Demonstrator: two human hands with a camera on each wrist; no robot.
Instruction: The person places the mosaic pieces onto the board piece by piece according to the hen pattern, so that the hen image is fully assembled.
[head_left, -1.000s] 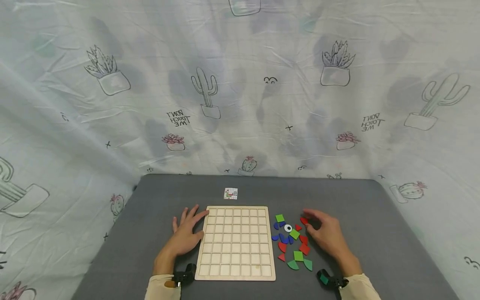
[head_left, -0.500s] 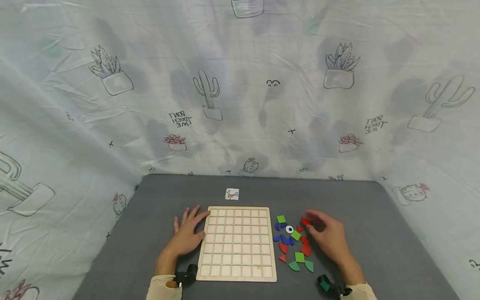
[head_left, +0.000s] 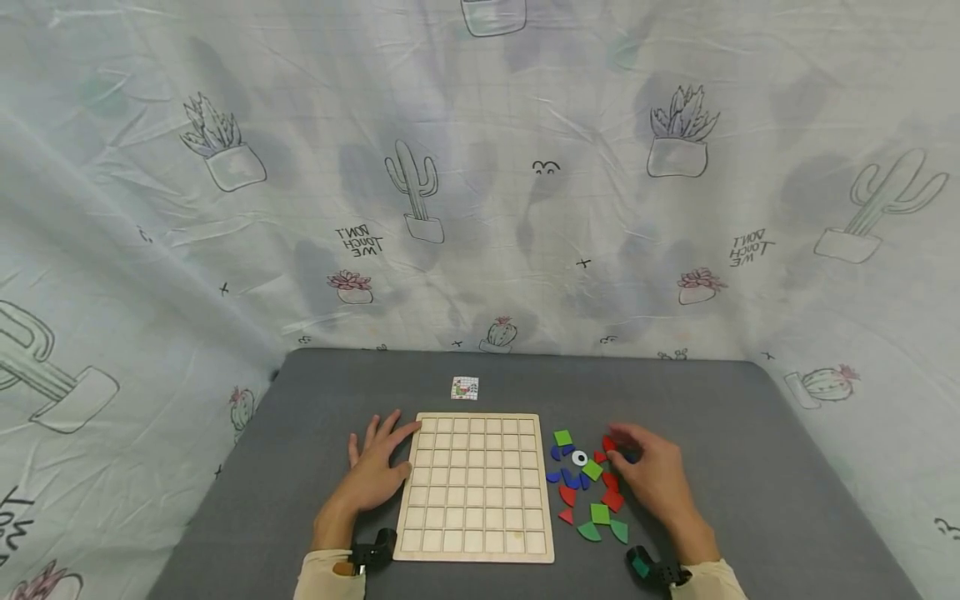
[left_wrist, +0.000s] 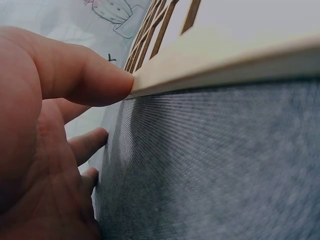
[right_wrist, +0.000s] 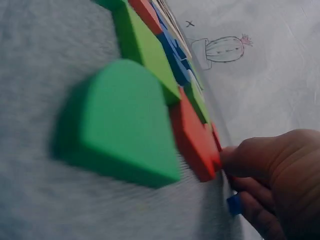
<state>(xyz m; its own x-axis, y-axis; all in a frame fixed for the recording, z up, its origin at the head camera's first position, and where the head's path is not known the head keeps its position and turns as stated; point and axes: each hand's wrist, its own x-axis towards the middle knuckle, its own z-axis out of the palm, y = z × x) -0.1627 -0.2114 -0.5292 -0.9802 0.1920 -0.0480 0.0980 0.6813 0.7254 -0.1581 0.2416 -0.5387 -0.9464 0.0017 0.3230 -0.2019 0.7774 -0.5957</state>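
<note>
In the head view, my left hand [head_left: 367, 475] lies spread at the left of a pale wooden grid board [head_left: 400, 500], thumb and index finger touching its edge. The left wrist view shows the thumb [left_wrist: 95, 75] against the board's side. My right hand [head_left: 654, 475], right of the loose pieces, has thumb and index finger about a small red piece [head_left: 608, 443], seemingly pinching it; its outline is partly covered. A blue piece [right_wrist: 234, 204] shows by the right hand's other fingers; I cannot tell whether they touch it.
Several flat pieces lie right of the board: lime squares [head_left: 600, 513], green quarter-rounds [head_left: 589, 532], red pieces [head_left: 567, 496], blue pieces [head_left: 568, 478] and a white disc with a dark centre [head_left: 579, 458]. A small pattern card [head_left: 464, 388] lies behind the board on the grey table [head_left: 360, 379].
My right hand has shifted slightly left, and the red piece appears to shift with it. A blue piece now shows beneath that hand. The left hand stays at the board.
</note>
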